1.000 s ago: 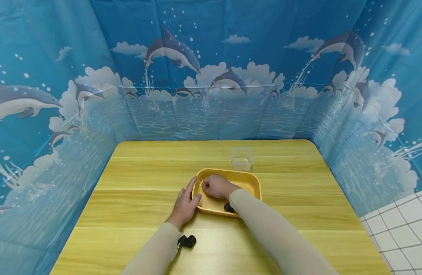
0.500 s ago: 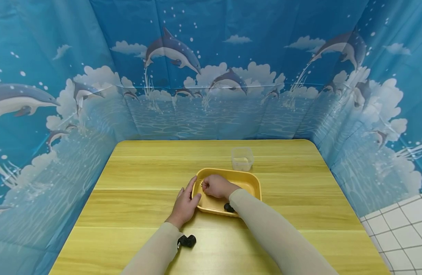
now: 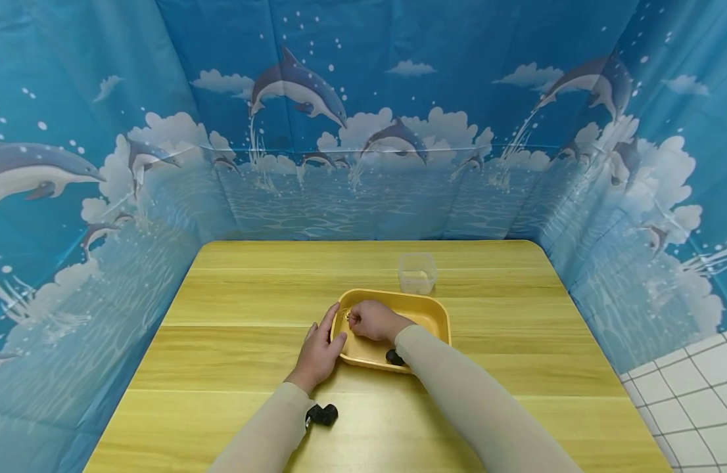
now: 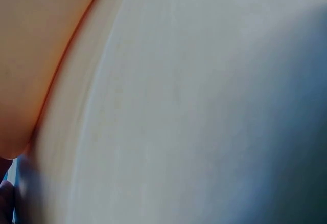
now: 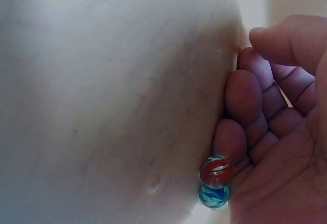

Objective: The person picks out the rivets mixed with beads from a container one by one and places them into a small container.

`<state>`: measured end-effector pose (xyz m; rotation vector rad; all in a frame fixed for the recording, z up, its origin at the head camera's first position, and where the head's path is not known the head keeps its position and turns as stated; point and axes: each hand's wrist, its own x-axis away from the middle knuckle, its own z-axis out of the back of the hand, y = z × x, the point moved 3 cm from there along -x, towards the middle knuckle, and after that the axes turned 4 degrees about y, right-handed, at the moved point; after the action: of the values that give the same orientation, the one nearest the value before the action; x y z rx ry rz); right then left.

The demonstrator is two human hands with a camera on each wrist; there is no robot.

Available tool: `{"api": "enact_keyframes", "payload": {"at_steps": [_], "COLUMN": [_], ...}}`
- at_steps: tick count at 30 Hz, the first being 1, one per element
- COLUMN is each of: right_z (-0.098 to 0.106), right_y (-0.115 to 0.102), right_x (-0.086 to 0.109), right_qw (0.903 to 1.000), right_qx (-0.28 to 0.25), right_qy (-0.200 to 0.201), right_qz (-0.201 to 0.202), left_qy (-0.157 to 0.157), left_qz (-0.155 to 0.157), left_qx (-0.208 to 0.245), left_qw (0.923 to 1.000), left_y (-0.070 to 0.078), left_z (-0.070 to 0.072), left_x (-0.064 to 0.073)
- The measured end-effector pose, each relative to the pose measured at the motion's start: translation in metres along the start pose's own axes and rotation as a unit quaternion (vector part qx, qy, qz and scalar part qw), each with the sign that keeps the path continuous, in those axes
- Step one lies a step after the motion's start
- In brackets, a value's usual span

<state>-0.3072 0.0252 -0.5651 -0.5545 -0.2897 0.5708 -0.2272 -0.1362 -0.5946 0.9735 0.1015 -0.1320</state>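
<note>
A yellow tray (image 3: pixel 425 299) stands on the wooden table. My left hand (image 3: pixel 318 355) rests against its left end, thumb and fingers spread along the rim. Inside the tray, near that end, is my right hand (image 3: pixel 375 321), its fingers curled down towards the floor. The right wrist view shows the thumb tip close to the index fingertip, with nothing visible between them. Two glass marbles lie beside the little finger, a red-swirled marble (image 5: pixel 216 172) and a blue-green marble (image 5: pixel 213 196). A small glint (image 3: pixel 348 317) shows by the right fingertips in the head view.
A clear plastic container (image 3: pixel 417 273) stands behind the tray. Black wrist cameras are strapped at both sleeves; the left wrist camera (image 3: pixel 322 414) sits over the table (image 3: pixel 239 315). A blue dolphin-print curtain (image 3: pixel 363 197) surrounds the table's back and sides.
</note>
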Motion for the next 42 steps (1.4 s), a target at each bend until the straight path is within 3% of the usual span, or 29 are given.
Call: {"api": "enact_keyframes", "payload": {"at_steps": [7,26,34,42], "right_z": [0.0,0.0,0.003,0.013], "right_y": [0.002,0.001,0.002,0.003], "right_x": [0.0,-0.002,0.001,0.004], "right_qw": [1.0,0.9999,0.9999,0.9996], "right_qx": [-0.005,-0.002,0.001,-0.028], "right_qy": [-0.001,-0.009,-0.002,0.0], "right_qz": [-0.003,-0.013,-0.01,-0.01], "left_qy": [-0.004,0.001,-0.004,-0.002], "left_qz": [0.013,-0.003,0.009,0.007], "left_qx": [-0.001,-0.01,-0.004,0.004], "left_qw": [0.9999,0.9999,0.9999,1.0], "left_y": [0.001,0.002,0.0,0.002], "left_z": [0.001,0.0,-0.001,0.0], "left_x": [0.001,0.001,0.003,0.002]}}
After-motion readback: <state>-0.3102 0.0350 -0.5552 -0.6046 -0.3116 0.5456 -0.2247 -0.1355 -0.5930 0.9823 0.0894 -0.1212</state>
